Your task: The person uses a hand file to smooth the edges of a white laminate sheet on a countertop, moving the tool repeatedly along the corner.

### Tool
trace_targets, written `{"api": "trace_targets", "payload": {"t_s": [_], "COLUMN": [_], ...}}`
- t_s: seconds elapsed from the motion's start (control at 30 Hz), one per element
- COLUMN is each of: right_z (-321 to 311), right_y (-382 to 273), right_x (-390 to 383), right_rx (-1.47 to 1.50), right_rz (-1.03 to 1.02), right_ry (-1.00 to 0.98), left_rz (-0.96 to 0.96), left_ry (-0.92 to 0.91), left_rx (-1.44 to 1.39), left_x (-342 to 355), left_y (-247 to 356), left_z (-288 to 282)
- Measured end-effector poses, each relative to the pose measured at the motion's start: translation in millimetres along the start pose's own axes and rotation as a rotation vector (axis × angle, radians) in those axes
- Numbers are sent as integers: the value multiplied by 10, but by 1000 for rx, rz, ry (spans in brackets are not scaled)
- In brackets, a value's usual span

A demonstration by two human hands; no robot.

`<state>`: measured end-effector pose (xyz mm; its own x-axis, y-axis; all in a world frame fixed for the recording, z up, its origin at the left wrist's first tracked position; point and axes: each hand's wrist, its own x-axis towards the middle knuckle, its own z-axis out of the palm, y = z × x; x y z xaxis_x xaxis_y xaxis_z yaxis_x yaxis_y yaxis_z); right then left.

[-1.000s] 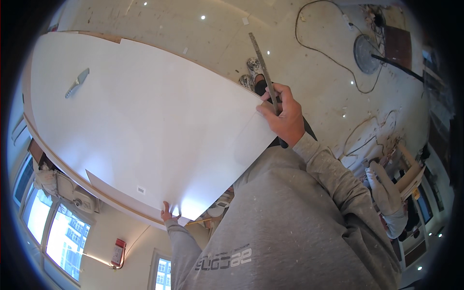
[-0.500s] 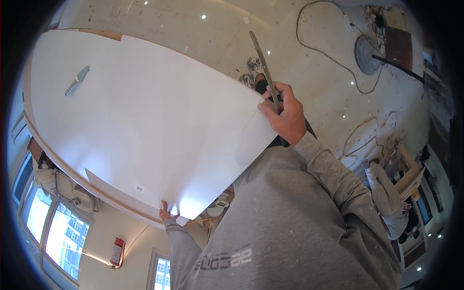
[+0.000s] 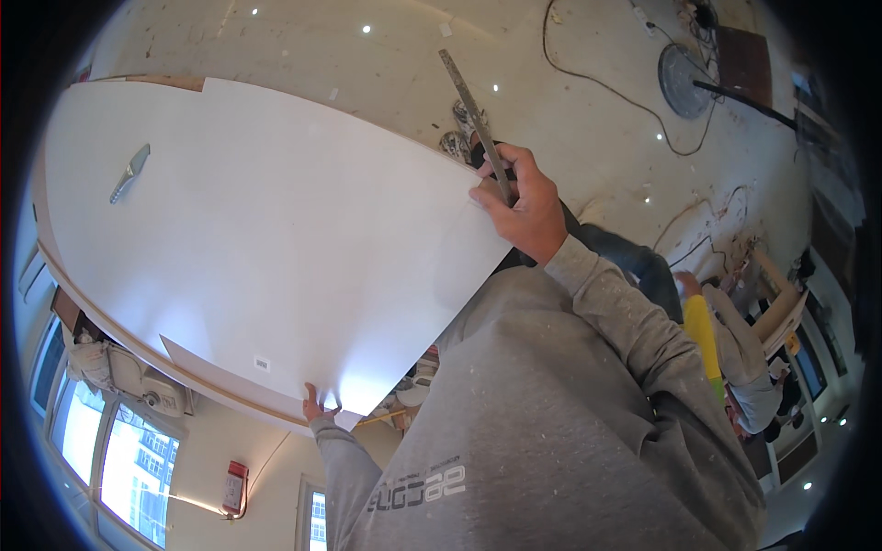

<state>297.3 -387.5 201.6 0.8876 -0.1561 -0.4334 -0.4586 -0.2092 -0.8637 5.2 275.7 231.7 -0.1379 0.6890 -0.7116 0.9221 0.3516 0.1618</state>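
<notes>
- Compared with a second ago, almost nothing moved: the white panel (image 3: 266,248) sat in the same place and both hands kept their grips; only the left hand's fingers shifted slightly along the lower edge. My read: a steady hold phase, no repositioning under way.
- The right hand (image 3: 524,207) was clamped at the panel's right corner, fingers curled shut around a long thin metal straightedge (image 3: 473,110) and pressing against the panel edge.
- The left hand (image 3: 317,404) held the panel's lower edge from beneath, fingers spread a little and hooked over the rim; thumb hidden.
- The panel filled the left and middle of the view, held up in front of the person's grey sweatshirt (image 3: 551,432).
- Its long axis ran from upper left to lower right, the narrow end pointing toward the right hand.
- The straightedge pointed up and slightly left, away from the right hand, over the dusty floor (image 3: 597,83).
- A small metal handle (image 3: 129,172) sat on the panel face near its upper-left end.
- Cables (image 3: 606,87) lay on the floor, well apart from the panel.
</notes>
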Motion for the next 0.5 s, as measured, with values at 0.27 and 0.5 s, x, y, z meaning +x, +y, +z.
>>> {"api": "trace_targets", "payload": {"t_s": [0.27, 0.5], "right_z": [52, 49], "right_y": [-52, -1], "right_x": [29, -9], "right_rx": [69, 42], "right_rz": [-21, -50], "right_ry": [-5, 31], "left_rz": [132, 15], "left_ry": [-25, -13], "left_rx": [180, 14], "left_x": [274, 50], "left_y": [-111, 4], "left_z": [-383, -13]}}
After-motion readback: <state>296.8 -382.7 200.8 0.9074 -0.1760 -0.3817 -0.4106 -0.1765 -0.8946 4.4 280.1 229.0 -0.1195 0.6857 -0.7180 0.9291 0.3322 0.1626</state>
